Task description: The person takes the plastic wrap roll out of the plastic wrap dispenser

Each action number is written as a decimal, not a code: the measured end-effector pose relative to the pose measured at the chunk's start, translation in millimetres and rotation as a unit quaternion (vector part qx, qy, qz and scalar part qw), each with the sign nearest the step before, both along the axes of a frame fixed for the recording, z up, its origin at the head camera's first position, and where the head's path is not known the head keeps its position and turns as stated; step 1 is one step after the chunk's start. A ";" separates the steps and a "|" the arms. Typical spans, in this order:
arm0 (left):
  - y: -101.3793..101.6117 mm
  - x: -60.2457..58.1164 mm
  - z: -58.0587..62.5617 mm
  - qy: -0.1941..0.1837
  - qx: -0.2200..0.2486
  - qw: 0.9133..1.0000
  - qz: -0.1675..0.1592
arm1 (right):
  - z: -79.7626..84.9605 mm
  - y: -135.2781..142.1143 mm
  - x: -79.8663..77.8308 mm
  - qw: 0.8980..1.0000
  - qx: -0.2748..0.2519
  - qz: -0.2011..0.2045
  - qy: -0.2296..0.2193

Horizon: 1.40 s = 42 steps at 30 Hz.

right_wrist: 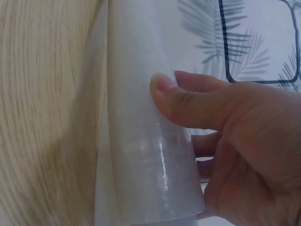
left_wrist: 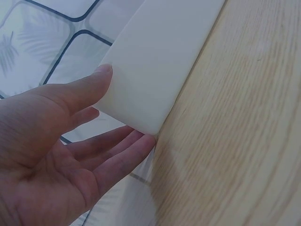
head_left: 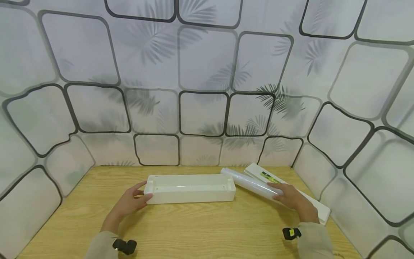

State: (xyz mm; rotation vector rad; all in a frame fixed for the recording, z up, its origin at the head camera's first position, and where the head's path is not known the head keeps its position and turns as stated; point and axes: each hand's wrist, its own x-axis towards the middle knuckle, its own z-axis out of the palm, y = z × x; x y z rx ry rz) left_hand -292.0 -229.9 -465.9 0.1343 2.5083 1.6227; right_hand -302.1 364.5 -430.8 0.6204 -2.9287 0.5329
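Observation:
A long, white, open-topped box (head_left: pixel 191 196) lies across the wooden table. My left hand (head_left: pixel 130 201) holds its left end, the thumb on the front wall and the other fingers around the end. In the left wrist view, the thumb presses the smooth face of the box (left_wrist: pixel 155 56), while fingertips of the left hand (left_wrist: pixel 61 136) touch its lower corner. My right hand (head_left: pixel 292 198) grips a roll of clear plastic wrap (head_left: pixel 249 182) near its closer end. The right wrist view shows the thumb of the right hand (right_wrist: pixel 235 127) across the shiny roll (right_wrist: pixel 141 117), the fingers partly hidden behind it.
A long white lid-like piece (head_left: pixel 315 205) with a green and yellow label lies at the right, partly behind the roll and right hand. Patterned wall covering (head_left: pixel 203 115) encloses the table (head_left: pixel 194 230) at the back and both sides.

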 end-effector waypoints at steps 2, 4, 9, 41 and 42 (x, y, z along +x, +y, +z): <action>-0.2 -0.3 -0.1 0.002 -0.002 1.000 -0.001 | 0.0 0.2 0.2 1.000 -0.005 -0.006 -0.014; 0.0 -0.4 -0.1 0.001 -0.003 1.000 0.000 | 0.4 0.3 0.1 1.000 -0.003 -0.011 -0.028; 0.7 -0.3 -0.6 -0.004 -0.005 1.000 0.004 | 2.9 -1.0 0.9 0.998 -0.006 -0.021 -0.057; -2.3 -2.1 -4.5 0.010 0.015 1.000 -0.014 | 3.6 -2.3 -0.8 0.991 -0.021 -0.050 -0.124; -2.4 -2.2 -4.2 0.010 0.014 1.000 -0.015 | 3.6 -2.3 -0.9 0.991 -0.019 -0.050 -0.125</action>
